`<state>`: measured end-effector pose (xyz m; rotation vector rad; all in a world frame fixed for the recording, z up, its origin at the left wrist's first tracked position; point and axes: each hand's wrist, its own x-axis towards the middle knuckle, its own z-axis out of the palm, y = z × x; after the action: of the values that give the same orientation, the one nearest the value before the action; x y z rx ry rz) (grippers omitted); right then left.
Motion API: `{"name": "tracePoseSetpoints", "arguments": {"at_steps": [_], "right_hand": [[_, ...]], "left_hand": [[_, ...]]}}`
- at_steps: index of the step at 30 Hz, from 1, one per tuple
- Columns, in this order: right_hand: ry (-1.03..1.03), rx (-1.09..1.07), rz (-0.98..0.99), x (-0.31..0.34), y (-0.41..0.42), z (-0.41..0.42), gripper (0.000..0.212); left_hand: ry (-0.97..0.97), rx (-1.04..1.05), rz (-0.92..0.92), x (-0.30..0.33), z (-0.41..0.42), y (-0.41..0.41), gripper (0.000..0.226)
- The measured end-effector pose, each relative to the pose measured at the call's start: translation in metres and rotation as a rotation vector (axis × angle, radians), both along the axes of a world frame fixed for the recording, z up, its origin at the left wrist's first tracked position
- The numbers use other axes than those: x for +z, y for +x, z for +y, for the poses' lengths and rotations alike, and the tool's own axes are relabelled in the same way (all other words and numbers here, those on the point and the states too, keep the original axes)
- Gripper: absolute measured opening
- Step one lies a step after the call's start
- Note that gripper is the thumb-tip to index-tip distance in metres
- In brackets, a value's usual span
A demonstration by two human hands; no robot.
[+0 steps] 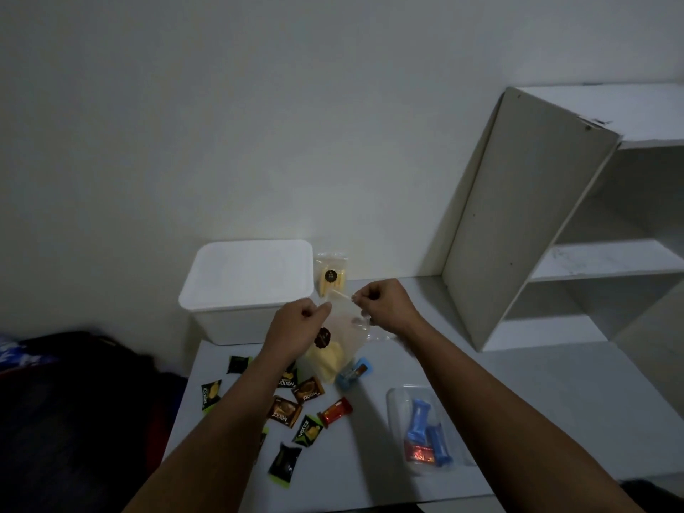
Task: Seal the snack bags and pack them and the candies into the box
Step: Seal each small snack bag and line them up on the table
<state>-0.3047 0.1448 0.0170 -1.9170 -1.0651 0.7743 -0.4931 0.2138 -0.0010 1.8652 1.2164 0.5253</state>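
Left hand: the left hand (299,320) pinches the left end of the mouth of a clear snack bag (335,346), fingers curled on the plastic, above the middle of the white table (518,401).
Right hand: the right hand (381,305) pinches the right end of the same mouth, fingers curled, so the top strip runs taut between the two hands.
Held bag: see-through, hanging upright from the pinched top, with pale yellow snacks at the bottom and a dark round sticker on its front; its foot is near the table among the candies, but contact cannot be told.
Step in hand: sealing, by the look of it; whether the strip is already closed along its length is too small to tell.
Next move: likely pressing the strip shut from end to end, which calls for the two lips kept lined up, then laying the bag in the box.
Box: a white box (248,286) with its lid on stands at the far left of the table, just behind the hands; the lid must come off before packing.
Second bag: another yellow snack bag (330,275) stands to the right of the box, against the wall.
Candies: wrapped candies (285,411) lie scattered near and left; a clear pouch (425,431) with blue and red sweets lies near right.
Shelf: a white shelf unit (525,224) stands far right.
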Motion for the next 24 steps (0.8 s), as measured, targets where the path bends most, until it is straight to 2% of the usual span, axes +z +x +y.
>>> {"name": "tracePoseSetpoints", "arguments": {"at_steps": [3,6,13,20,24], "right_hand": [[-0.044,0.092,0.061,0.010,-0.001,-0.003,0.020],[-0.070,0.180,0.167,0.020,0.002,-0.009,0.020],[-0.031,0.234,0.244,0.023,0.010,-0.017,0.025],[0.021,0.306,0.182,0.019,0.013,-0.015,0.022],[-0.046,0.388,0.145,0.021,0.013,-0.014,0.020]], "left_hand": [[0.020,0.041,-0.193,0.003,-0.007,0.001,0.020],[0.036,-0.032,-0.222,0.000,-0.008,0.001,0.015],[0.023,-0.010,-0.327,0.005,-0.015,0.007,0.023],[-0.036,0.012,-0.370,0.009,-0.019,0.011,0.020],[-0.143,-0.025,-0.393,0.013,-0.021,0.010,0.026]]}}
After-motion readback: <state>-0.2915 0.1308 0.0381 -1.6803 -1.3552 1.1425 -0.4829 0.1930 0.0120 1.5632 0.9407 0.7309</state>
